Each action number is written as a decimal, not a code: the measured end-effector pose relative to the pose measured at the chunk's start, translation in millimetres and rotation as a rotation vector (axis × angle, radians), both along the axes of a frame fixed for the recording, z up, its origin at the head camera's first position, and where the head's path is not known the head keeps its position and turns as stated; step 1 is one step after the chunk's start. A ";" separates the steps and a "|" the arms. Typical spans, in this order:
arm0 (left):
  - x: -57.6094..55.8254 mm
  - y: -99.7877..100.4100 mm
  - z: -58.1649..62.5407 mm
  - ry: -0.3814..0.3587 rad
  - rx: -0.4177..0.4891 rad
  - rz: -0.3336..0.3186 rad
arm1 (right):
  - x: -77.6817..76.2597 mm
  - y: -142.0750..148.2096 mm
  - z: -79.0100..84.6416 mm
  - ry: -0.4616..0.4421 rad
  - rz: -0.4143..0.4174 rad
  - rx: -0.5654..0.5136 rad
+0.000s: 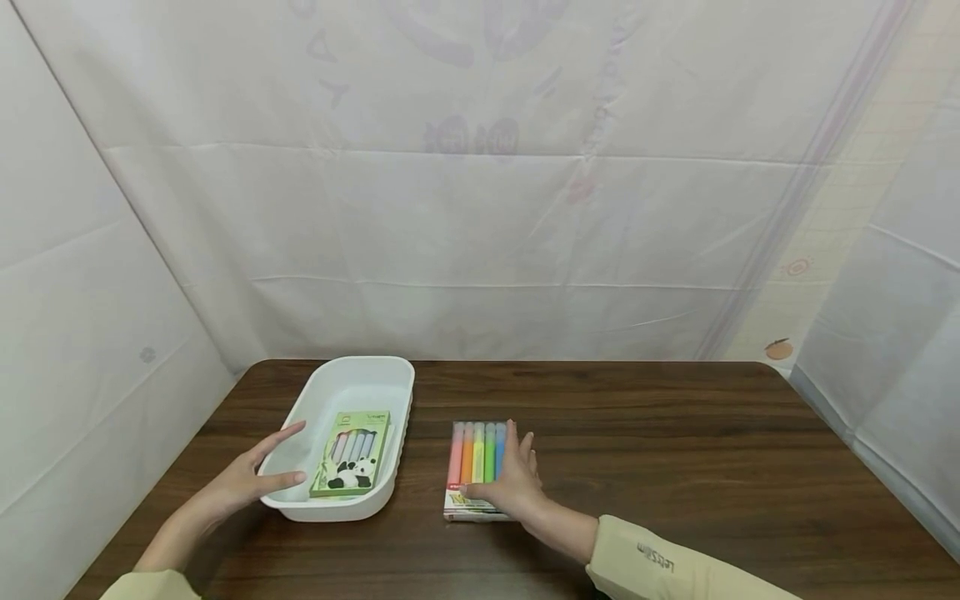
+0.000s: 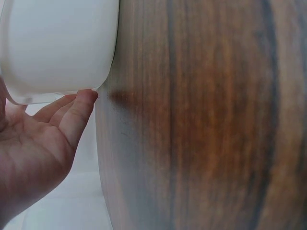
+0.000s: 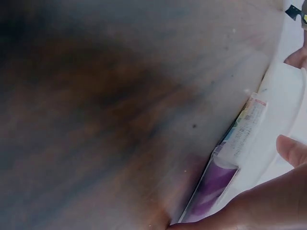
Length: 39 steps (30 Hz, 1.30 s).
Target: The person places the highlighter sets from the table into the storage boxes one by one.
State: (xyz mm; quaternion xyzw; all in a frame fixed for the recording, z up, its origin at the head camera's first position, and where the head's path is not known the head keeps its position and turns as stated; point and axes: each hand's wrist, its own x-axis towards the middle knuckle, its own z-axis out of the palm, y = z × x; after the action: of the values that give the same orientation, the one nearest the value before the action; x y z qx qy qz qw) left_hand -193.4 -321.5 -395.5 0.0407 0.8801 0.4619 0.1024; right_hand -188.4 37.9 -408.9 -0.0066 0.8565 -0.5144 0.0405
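In the head view, a white plastic basket (image 1: 352, 375) stands on the left of the table, a green marker box with a panda picture (image 1: 352, 450) lying inside it. My left hand (image 1: 240, 483) holds the basket's near-left side, thumb over the rim; the left wrist view shows its fingers (image 2: 79, 112) against the outside. A clear pack of coloured highlighters (image 1: 472, 454) lies to the right of the basket. Over that pack spreads my right hand (image 1: 517, 483), thumb across its lower part and fingers stretched along the right side. Purple shows at the pack's side (image 3: 216, 187) in the right wrist view.
The dark wood table (image 1: 675, 442) extends to the right of the pack. White printed cloth (image 1: 480, 217) hangs behind the table and along both sides.
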 end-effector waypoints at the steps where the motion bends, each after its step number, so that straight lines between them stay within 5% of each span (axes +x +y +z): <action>1: 0.2 -0.2 -0.2 -0.001 0.005 -0.002 | 0.3 -0.6 -0.4 0.001 0.002 0.006; 12: 0.4 -0.9 -1.9 -0.019 0.000 -0.003 | 1.6 -5.3 -8.4 0.031 0.025 0.149; 39: -2.2 -2.2 -3.9 0.020 -0.016 -0.016 | 3.7 -12.5 -10.5 0.070 -0.011 0.182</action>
State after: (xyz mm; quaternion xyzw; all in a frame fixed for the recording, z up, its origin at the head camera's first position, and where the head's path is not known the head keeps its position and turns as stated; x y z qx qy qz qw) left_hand -195.6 -323.7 -399.5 0.0514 0.8843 0.4537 0.0976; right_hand -184.7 25.4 -419.4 -0.0163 0.9007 -0.4341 0.0083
